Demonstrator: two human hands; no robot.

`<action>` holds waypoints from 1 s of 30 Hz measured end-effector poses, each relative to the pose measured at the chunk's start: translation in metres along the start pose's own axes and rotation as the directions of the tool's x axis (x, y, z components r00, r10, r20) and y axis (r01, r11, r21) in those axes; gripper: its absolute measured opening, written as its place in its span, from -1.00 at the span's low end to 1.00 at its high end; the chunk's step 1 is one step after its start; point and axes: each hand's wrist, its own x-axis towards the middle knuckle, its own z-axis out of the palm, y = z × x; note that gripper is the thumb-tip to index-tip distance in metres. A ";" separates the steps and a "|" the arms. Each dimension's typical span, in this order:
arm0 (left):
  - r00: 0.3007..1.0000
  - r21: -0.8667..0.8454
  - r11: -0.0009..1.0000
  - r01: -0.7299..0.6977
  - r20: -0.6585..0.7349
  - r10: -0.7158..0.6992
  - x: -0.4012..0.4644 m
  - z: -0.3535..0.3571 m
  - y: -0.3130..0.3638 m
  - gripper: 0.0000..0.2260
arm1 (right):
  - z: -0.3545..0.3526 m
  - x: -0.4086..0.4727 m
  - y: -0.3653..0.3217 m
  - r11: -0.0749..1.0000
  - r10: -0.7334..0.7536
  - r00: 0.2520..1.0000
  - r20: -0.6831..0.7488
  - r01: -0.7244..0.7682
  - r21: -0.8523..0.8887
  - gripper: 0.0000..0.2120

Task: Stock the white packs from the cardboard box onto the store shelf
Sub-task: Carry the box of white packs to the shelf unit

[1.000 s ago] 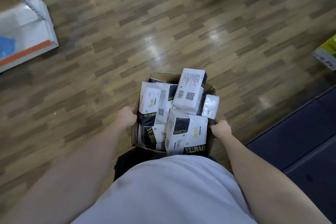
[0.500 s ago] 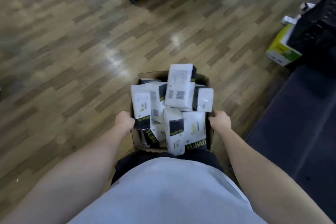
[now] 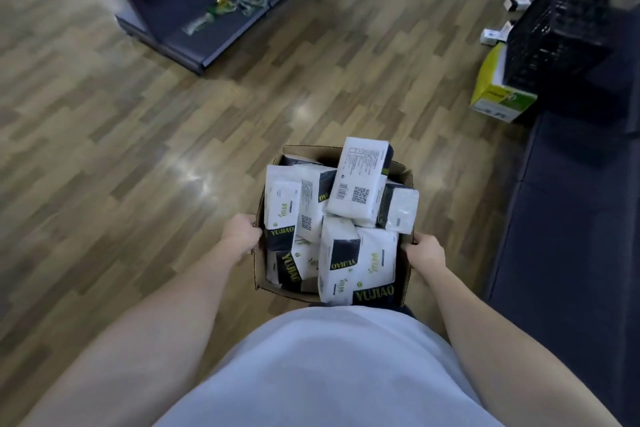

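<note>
I carry an open cardboard box (image 3: 403,172) in front of my waist, above the wooden floor. Several white packs with black and yellow print fill it; the topmost pack (image 3: 360,180) lies tilted with its barcode side up. My left hand (image 3: 240,234) grips the box's left wall at the rim. My right hand (image 3: 425,250) grips the right wall. A dark low shelf (image 3: 568,211) runs along the right side, close to the box.
Another dark shelf unit (image 3: 194,0) with a few small green items stands at the upper left. A black plastic crate (image 3: 557,35) and a yellow-green carton (image 3: 498,94) sit on the floor at the upper right, with small white boxes behind them.
The view has swung rightward: the white shelf at the left is gone, and the dark shelf unit, crate and carton have come into view. Both hands keep holding the box.
</note>
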 end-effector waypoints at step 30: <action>0.951 0.269 0.934 -0.235 0.263 0.163 0.417 -0.171 0.330 -0.80 | -0.041 0.262 -0.351 0.962 0.265 0.935 -0.237 -0.241 0.125 -0.76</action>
